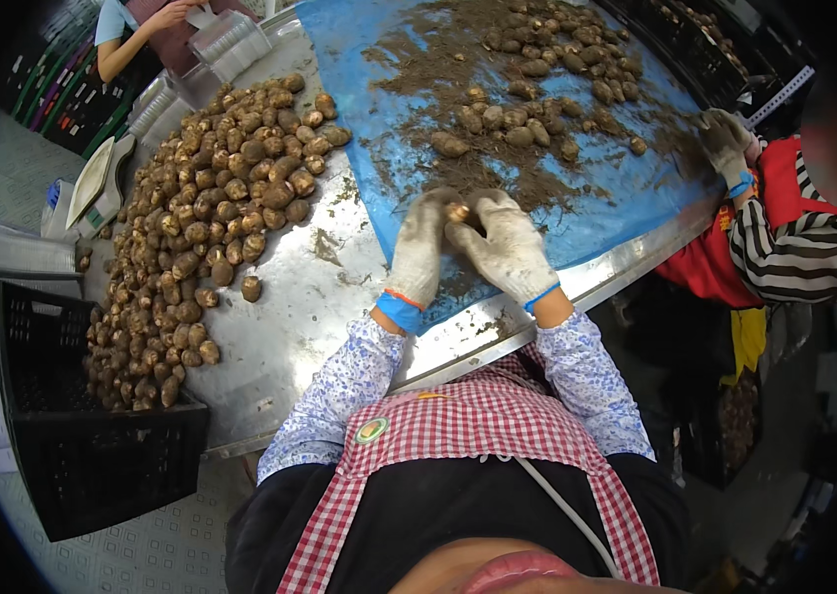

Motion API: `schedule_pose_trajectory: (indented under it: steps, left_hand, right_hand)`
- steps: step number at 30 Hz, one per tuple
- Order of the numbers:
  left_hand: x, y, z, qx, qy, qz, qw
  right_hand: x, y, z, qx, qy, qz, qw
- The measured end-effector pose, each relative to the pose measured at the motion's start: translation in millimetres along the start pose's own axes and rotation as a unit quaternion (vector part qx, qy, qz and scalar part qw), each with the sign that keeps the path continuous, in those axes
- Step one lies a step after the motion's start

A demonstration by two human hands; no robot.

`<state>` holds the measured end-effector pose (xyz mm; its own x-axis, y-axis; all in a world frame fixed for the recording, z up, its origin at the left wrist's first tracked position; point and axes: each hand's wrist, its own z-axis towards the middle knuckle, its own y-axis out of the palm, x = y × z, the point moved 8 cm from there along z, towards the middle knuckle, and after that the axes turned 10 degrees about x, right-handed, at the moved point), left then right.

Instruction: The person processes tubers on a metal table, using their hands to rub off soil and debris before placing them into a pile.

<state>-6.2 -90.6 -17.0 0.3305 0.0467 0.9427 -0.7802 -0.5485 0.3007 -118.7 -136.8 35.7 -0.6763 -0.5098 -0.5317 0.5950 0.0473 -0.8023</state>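
Note:
Both of my hands wear soiled white knit gloves and meet over the near part of a blue plastic sheet [597,230]. A small brown taro corm [457,213] with a pale end shows between them. My left hand [422,237] has its fingers curled around the corm from the left. My right hand [509,241] touches it from the right with thumb and fingertips. Beyond them, loose corms [522,135] lie among soil and root fibres on the sheet. A large heap of taro corms [233,178] rests on the metal table [300,297] to the left.
A black plastic crate [106,460] stands at the table's left edge. Behind the heap are a scale [95,185] and stacked clear plastic containers [229,44]. One co-worker's gloved hand [723,141] is at the sheet's right edge; another person's arm [125,56] shows at the upper left.

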Motion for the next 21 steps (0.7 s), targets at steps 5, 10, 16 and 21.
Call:
schedule_pose_trajectory:
  steps: [5,10,16,21]
  left_hand:
    - [-6.0,4.2,-4.2,-0.102,-0.084,-0.078,0.988]
    - [21.2,13.2,-15.0,-0.117,-0.043,-0.065,0.99]
    - [9.5,8.2,-9.3,-0.058,-0.052,-0.018,0.997]
    - [3.0,6.6,-6.6,-0.041,-0.044,0.015,0.998]
  right_hand:
    - [4.4,12.0,-3.7,0.006,-0.121,-0.018,0.992]
    - [62.9,25.0,-6.0,0.024,0.232,0.578,0.782]
    - [9.4,-12.4,-12.0,0.044,0.051,0.378,0.923]
    - [6.7,-10.4,-10.0,0.073,0.066,0.389,0.916]
